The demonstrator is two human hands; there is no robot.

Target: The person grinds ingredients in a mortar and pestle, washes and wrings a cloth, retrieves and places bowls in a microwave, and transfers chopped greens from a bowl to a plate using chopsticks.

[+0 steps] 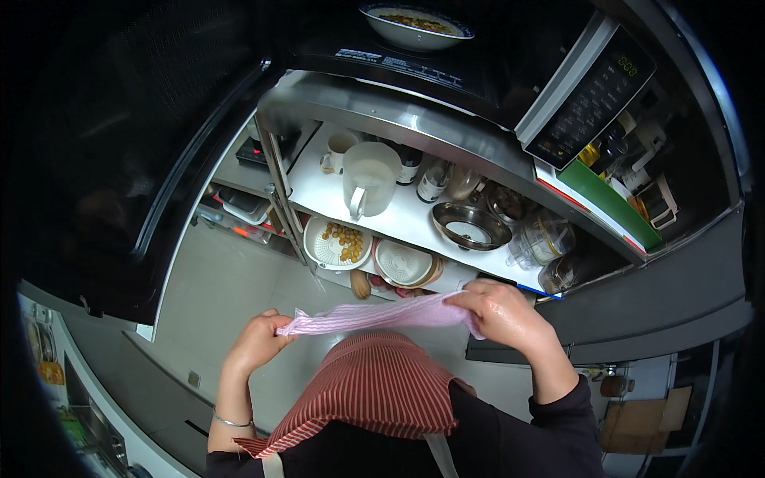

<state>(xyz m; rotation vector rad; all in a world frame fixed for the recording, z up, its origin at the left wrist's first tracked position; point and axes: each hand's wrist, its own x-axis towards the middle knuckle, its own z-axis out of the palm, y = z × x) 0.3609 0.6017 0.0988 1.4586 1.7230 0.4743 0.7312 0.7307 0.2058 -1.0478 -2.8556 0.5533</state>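
Between my two hands a pink cloth is stretched out in the air above my striped apron. My left hand pinches its narrow left end. At the other end my right hand grips a bunched part, and a corner hangs below the fingers. Beyond the cloth stands a microwave oven, its dark door swung wide to the left. A white bowl with a blue rim, holding food, sits inside the oven. The control panel is on the oven's right.
Below the microwave, a white shelf carries a plastic pitcher, a mug, bottles, a steel bowl and glass jars. Lower down are a white colander with small yellow fruits and another white basket.
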